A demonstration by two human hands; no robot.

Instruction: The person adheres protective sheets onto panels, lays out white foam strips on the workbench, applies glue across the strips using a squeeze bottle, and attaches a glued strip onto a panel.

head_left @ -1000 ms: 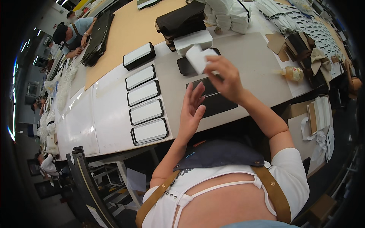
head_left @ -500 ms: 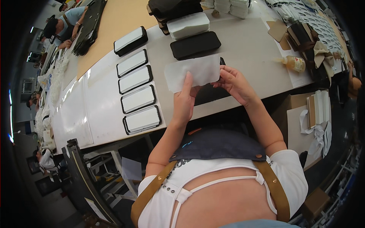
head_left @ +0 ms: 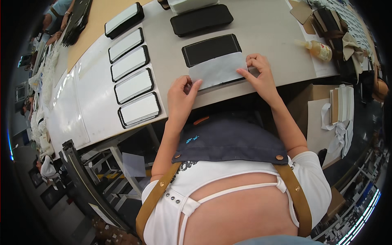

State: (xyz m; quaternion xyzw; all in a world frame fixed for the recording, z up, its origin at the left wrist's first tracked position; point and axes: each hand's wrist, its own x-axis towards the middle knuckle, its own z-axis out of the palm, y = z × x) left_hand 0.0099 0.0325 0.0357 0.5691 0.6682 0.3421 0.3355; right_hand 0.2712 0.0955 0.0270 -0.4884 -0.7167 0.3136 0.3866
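A thin white rectangular sheet [head_left: 218, 70] is stretched between my hands, over the near half of a black rectangular panel [head_left: 212, 50]. The panel's far half shows, with a pale line along its edge; a dark strip shows below the sheet's near edge. My left hand [head_left: 181, 96] pinches the sheet's left end between thumb and curled fingers. At the other end my right hand [head_left: 262, 77] has its thumb on top of the sheet, fingers bent at the edge. Whether the sheet touches the panel all over I cannot tell.
Beyond lies a black padded piece [head_left: 201, 20], with a white stack [head_left: 192, 5] behind it. Several white-topped black pieces [head_left: 130, 63] form a column at left. A bottle of amber liquid [head_left: 319, 50] lies at right, near brown leather pieces [head_left: 332, 34].
The white sheet has come down toward me, from the air onto the black panel's near half. My hands have spread to its two ends. The whole view has shifted slightly.
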